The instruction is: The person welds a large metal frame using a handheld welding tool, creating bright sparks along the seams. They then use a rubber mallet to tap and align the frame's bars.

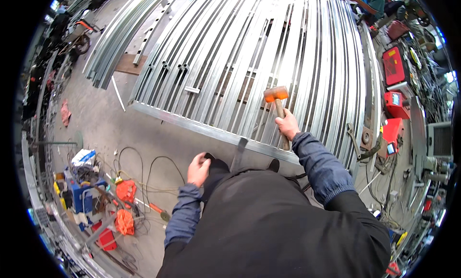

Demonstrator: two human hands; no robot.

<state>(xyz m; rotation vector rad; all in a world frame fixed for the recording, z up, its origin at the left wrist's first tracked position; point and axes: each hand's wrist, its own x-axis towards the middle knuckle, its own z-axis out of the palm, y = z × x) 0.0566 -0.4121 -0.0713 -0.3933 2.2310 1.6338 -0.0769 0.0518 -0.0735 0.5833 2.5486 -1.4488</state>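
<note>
In my right hand (288, 124) is a mallet (276, 93) with an orange head and a wooden handle, gripped partway along the handle. Its head is over a large frame of parallel silvery metal bars (211, 81), near the frame's front edge. My left hand (198, 169) hangs low beside my leg, off the frame, with its fingers curled; whether anything is in them is hidden. A short piece of metal tube (192, 90) lies across the bars to the left of the mallet.
Long metal profiles (103, 71) are stacked at the far left. Cables, orange cloth (126, 190) and a blue machine (81, 194) crowd the lower left floor. Red machines (394, 105) line the right side. At the top right another person (372, 2) reaches to the frame.
</note>
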